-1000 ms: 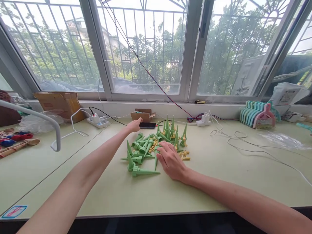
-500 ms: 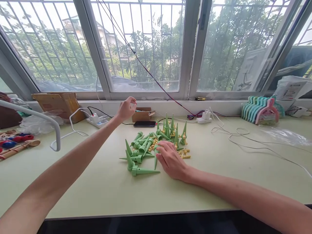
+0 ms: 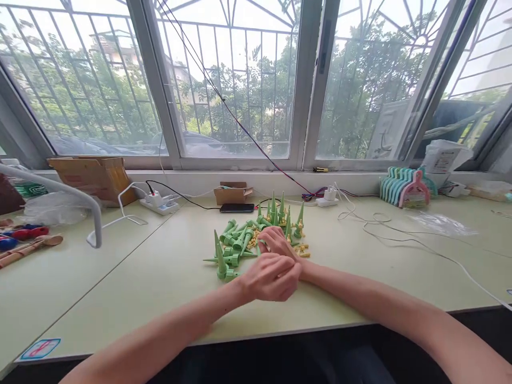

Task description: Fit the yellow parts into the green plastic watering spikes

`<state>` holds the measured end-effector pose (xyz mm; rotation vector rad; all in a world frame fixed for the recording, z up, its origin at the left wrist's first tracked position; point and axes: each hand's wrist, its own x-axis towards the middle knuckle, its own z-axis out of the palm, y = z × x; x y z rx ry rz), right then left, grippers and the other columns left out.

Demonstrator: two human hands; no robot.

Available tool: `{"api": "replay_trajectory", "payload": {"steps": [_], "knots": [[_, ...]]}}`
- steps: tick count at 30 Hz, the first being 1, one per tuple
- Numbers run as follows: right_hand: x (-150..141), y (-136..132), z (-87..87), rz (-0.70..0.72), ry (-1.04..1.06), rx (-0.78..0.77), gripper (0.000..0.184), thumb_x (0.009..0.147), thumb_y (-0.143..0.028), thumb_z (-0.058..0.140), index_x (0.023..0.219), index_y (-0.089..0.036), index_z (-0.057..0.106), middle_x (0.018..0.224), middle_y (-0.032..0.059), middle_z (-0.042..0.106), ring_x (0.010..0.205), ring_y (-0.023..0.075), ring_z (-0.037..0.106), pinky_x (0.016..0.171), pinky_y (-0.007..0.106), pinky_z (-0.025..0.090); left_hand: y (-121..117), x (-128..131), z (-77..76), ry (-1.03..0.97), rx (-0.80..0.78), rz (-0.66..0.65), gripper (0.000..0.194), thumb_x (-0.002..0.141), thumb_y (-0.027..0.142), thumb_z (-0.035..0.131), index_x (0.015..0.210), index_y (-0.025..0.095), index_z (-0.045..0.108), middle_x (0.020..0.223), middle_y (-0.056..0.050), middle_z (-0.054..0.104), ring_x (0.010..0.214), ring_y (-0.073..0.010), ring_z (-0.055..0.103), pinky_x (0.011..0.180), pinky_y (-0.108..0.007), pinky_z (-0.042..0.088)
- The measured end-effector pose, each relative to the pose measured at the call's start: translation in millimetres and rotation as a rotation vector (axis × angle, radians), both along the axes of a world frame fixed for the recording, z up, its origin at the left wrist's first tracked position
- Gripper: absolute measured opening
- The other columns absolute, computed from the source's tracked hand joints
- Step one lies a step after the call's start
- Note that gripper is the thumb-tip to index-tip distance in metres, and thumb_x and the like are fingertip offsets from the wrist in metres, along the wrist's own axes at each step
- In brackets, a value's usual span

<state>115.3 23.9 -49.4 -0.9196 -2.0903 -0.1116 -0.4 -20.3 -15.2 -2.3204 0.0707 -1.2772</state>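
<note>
My left hand (image 3: 275, 277) is closed, with its fingers folded against the wrist of my right arm. What its fingers enclose, if anything, is hidden. Just beyond it, my right hand (image 3: 277, 242) bends its fingers around a green plant watering spike (image 3: 262, 247), mostly covered by the two hands. Left of the hands lies a loose heap of green plastic watering spikes (image 3: 236, 240) with collared ends. Small yellow valve pieces (image 3: 251, 243) sit among them. Several spikes stand point-up (image 3: 273, 208) behind my right hand, and more yellow valves (image 3: 302, 249) lie to its right.
A black phone (image 3: 237, 208) and a small open cardboard box (image 3: 232, 193) are behind the heap. Power strips (image 3: 160, 205) and white cables (image 3: 372, 223) run along the back. Pastel hangers (image 3: 404, 188) stand at right; a lamp arm (image 3: 95, 218) juts in from the left.
My left hand has come down from the back left to my right wrist and now hides the near spike partly. My right hand has stayed by the heap. The view has shifted slightly.
</note>
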Motion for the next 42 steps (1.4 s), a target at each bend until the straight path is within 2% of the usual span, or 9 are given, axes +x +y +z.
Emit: {"api": "replay_trajectory", "payload": {"steps": [2, 5, 10, 14, 16, 22, 25, 30, 42], "knots": [[1.7, 3.1, -1.7, 0.008, 0.051, 0.108, 0.017, 0.094, -0.023, 0.040, 0.092, -0.018, 0.057, 0.093, 0.0076, 0.060, 0.093, 0.0204, 0.052, 0.090, 0.038, 0.044, -4.9, 7.0, -15.7, 0.079, -0.033, -0.009, 0.011, 0.078, 0.010, 0.050, 0.084, 0.016, 0.056, 0.059, 0.002, 0.052, 0.050, -0.0087, 0.044, 0.046, -0.023, 0.037], [6.3, 6.4, -4.2, -0.030, 0.109, 0.130, 0.014, 0.093, -0.020, 0.041, 0.093, -0.018, 0.055, 0.091, 0.0073, 0.059, 0.090, 0.0198, 0.051, 0.086, 0.038, 0.044, -10.7, 10.8, -23.9, 0.173, -0.062, 0.008, 0.009, 0.080, 0.011, 0.049, 0.081, 0.016, 0.056, 0.060, 0.002, 0.052, 0.047, -0.0078, 0.042, 0.045, -0.024, 0.035], [14.9, 7.6, -2.4, -0.045, 0.092, 0.075, 0.016, 0.089, -0.017, 0.042, 0.095, -0.020, 0.056, 0.088, 0.0070, 0.059, 0.087, 0.0216, 0.052, 0.081, 0.037, 0.044, -3.7, 5.6, -18.8, 0.006, -0.317, 0.208, 0.013, 0.081, 0.012, 0.046, 0.071, 0.018, 0.050, 0.054, 0.002, 0.049, 0.047, -0.0093, 0.043, 0.046, -0.025, 0.031], [21.1, 5.1, 2.6, -0.012, 0.137, 0.021, 0.021, 0.081, -0.015, 0.046, 0.099, -0.018, 0.056, 0.087, 0.0060, 0.059, 0.082, 0.0206, 0.054, 0.075, 0.034, 0.046, 12.4, -3.3, -10.3, -0.076, -0.634, 0.369, 0.011, 0.085, 0.016, 0.043, 0.085, 0.019, 0.054, 0.058, 0.003, 0.055, 0.051, -0.0097, 0.048, 0.055, -0.023, 0.039], [23.3, 5.5, 4.6, -0.033, 0.186, 0.006, 0.020, 0.084, -0.015, 0.043, 0.098, -0.019, 0.057, 0.091, 0.0074, 0.061, 0.086, 0.0203, 0.056, 0.078, 0.033, 0.046, 19.1, -7.5, -5.7, -0.088, -0.763, 0.504, 0.015, 0.085, 0.019, 0.044, 0.097, 0.020, 0.054, 0.063, 0.002, 0.058, 0.055, -0.0119, 0.053, 0.058, -0.024, 0.040], [32.4, 11.7, 10.4, -0.049, 0.157, -0.063, 0.019, 0.091, -0.022, 0.041, 0.093, -0.018, 0.059, 0.084, 0.0052, 0.063, 0.071, 0.0154, 0.055, 0.068, 0.027, 0.044, 29.3, -13.7, -0.1, 0.090, -0.863, 0.844, 0.023, 0.086, 0.027, 0.046, 0.106, 0.020, 0.055, 0.078, -0.006, 0.066, 0.072, -0.0220, 0.064, 0.058, -0.029, 0.039], [39.4, 11.5, 15.6, -0.028, 0.090, -0.102, 0.019, 0.092, -0.025, 0.043, 0.090, -0.018, 0.061, 0.075, 0.0026, 0.062, 0.066, 0.0136, 0.054, 0.065, 0.025, 0.041, 32.1, -14.6, -1.6, 0.151, -0.877, 0.870, 0.025, 0.087, 0.029, 0.045, 0.108, 0.020, 0.054, 0.079, -0.007, 0.068, 0.075, -0.0241, 0.066, 0.059, -0.030, 0.040], [46.1, 9.0, 21.6, 0.010, 0.019, -0.145, 0.018, 0.091, -0.025, 0.046, 0.090, -0.017, 0.063, 0.077, 0.0033, 0.064, 0.068, 0.0136, 0.055, 0.065, 0.024, 0.041, 34.2, -15.1, -2.0, 0.146, -0.868, 0.849, 0.024, 0.089, 0.027, 0.042, 0.109, 0.020, 0.054, 0.083, -0.008, 0.068, 0.077, -0.0240, 0.066, 0.060, -0.030, 0.041], [54.8, 11.2, 26.3, -0.004, 0.091, -0.138, 0.025, 0.096, -0.027, 0.040, 0.099, -0.018, 0.063, 0.083, 0.0047, 0.067, 0.072, 0.0150, 0.058, 0.069, 0.025, 0.042, 32.1, -13.4, -3.9, 0.096, -0.849, 0.756, 0.020, 0.088, 0.023, 0.044, 0.102, 0.020, 0.058, 0.085, -0.006, 0.064, 0.077, -0.0203, 0.060, 0.061, -0.029, 0.040]]}}
